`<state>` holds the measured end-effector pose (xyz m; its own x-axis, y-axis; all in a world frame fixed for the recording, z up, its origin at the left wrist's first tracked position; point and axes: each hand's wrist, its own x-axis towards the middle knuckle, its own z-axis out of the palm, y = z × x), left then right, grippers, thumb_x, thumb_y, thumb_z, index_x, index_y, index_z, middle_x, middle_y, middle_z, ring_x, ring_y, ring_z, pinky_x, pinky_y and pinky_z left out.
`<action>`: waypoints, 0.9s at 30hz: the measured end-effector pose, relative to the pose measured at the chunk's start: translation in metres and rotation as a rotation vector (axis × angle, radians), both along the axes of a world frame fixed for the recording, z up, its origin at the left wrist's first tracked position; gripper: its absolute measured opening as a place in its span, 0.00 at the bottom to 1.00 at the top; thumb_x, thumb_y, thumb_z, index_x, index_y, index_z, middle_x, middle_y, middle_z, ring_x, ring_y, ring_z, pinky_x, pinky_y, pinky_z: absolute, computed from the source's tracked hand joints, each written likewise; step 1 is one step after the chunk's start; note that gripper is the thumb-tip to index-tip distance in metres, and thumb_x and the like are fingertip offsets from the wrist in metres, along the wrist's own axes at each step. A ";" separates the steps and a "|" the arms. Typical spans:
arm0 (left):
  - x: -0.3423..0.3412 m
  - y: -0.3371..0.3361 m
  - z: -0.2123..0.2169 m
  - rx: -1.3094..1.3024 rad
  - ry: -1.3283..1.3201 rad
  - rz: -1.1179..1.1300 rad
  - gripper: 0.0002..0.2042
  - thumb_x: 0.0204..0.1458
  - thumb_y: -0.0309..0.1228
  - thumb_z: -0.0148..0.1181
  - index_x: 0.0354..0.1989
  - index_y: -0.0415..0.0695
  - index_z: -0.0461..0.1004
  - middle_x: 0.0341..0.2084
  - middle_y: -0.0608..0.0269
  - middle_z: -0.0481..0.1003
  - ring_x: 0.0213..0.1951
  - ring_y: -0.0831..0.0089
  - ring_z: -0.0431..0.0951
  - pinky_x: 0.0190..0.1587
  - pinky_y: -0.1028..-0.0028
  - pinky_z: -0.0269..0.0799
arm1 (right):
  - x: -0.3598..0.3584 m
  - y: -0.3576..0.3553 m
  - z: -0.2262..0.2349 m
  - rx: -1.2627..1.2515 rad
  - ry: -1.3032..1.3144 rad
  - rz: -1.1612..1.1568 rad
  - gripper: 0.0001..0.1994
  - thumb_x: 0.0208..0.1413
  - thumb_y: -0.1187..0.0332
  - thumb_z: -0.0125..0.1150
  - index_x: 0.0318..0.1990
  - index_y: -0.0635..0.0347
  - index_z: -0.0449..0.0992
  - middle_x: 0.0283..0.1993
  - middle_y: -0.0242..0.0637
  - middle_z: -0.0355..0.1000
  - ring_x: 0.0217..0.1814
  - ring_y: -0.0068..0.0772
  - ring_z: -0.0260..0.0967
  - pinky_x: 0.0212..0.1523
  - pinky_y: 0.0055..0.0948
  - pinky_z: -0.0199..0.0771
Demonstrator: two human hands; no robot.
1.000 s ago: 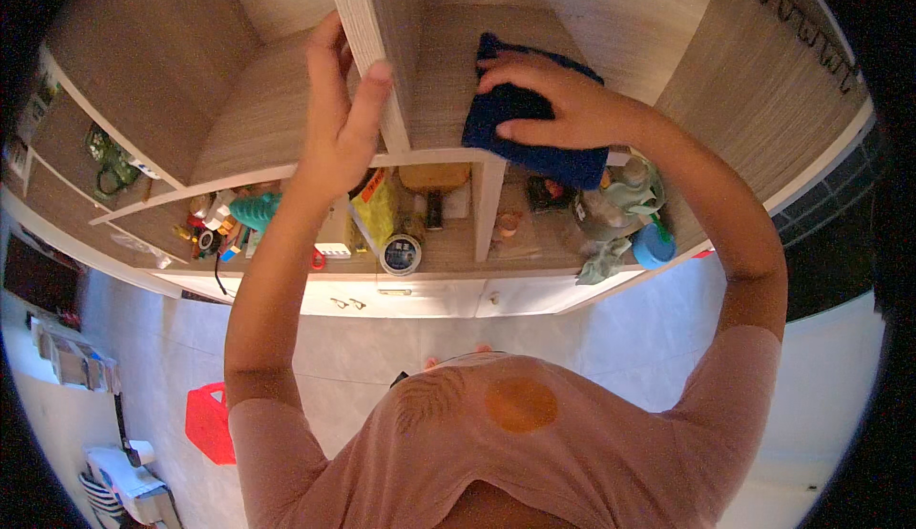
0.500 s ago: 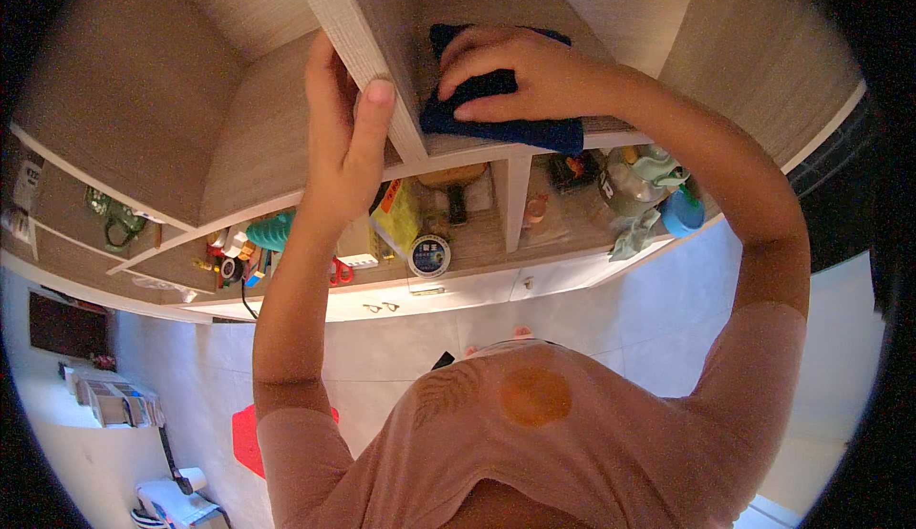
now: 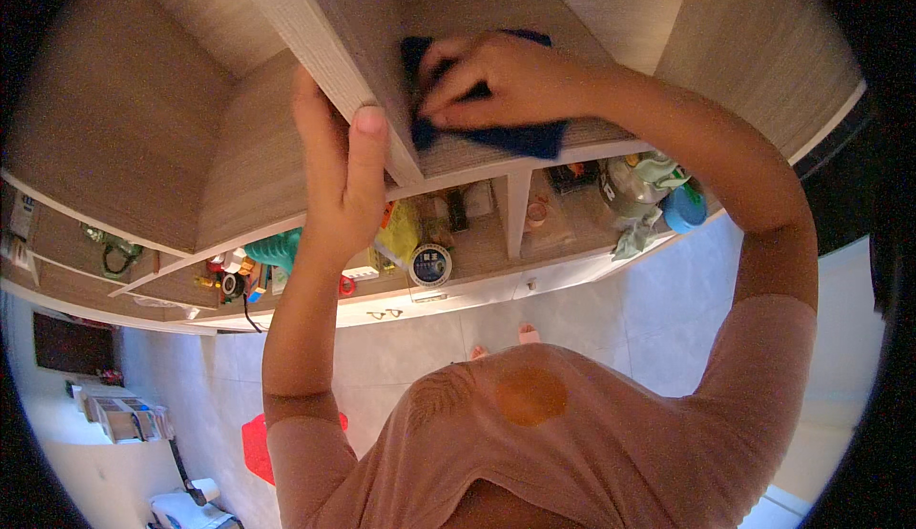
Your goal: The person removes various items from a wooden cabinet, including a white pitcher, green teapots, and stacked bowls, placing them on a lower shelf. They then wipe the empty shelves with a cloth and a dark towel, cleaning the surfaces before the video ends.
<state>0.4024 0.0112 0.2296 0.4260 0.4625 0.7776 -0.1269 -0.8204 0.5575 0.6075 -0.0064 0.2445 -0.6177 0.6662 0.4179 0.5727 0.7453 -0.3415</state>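
Inside the upper right compartment, my right hand (image 3: 510,81) is closed on a dark blue cloth (image 3: 525,139), fingers bent and slightly smeared by motion. The cloth lies on the compartment's floor, its left side close to the upright wooden divider (image 3: 303,23). My left hand (image 3: 343,186) grips the front edge of that divider, thumb on its right side and fingers round its left side; the fingers are partly hidden.
Lower compartments hold a round dark-and-white tin (image 3: 430,265), a teal object (image 3: 277,249), a glass jar (image 3: 625,190) and a blue-lidded container (image 3: 684,208). A red object (image 3: 258,450) rests on the tiled floor, left of my body.
My right hand has shifted a little left with the cloth, toward the divider. My left hand keeps its grip on the divider. The whole view has shifted slightly.
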 end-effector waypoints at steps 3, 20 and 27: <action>0.002 -0.002 -0.001 -0.036 0.009 -0.003 0.25 0.56 0.34 0.41 0.58 0.35 0.44 0.52 0.51 0.55 0.53 0.66 0.56 0.57 0.70 0.47 | 0.011 0.024 -0.005 0.194 -0.030 -0.097 0.09 0.49 0.64 0.57 0.36 0.57 0.77 0.39 0.43 0.67 0.43 0.41 0.65 0.46 0.30 0.64; -0.003 -0.005 -0.004 -0.167 0.044 0.017 0.26 0.54 0.34 0.40 0.58 0.34 0.44 0.53 0.51 0.53 0.54 0.66 0.54 0.57 0.69 0.45 | 0.065 0.168 -0.008 0.273 -0.557 -0.446 0.13 0.53 0.57 0.46 0.35 0.53 0.75 0.36 0.50 0.70 0.37 0.49 0.68 0.40 0.47 0.65; -0.005 -0.004 -0.004 -0.136 0.012 0.011 0.27 0.54 0.35 0.42 0.58 0.34 0.44 0.52 0.51 0.54 0.54 0.65 0.54 0.57 0.69 0.45 | 0.048 0.195 -0.009 0.289 -0.625 -0.656 0.12 0.51 0.60 0.50 0.37 0.55 0.74 0.37 0.48 0.70 0.40 0.50 0.67 0.42 0.46 0.66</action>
<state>0.3975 0.0077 0.2257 0.4294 0.5677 0.7024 -0.1110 -0.7387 0.6648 0.6551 0.1882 0.2352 -0.3248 0.8821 0.3412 0.9236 0.2181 0.3153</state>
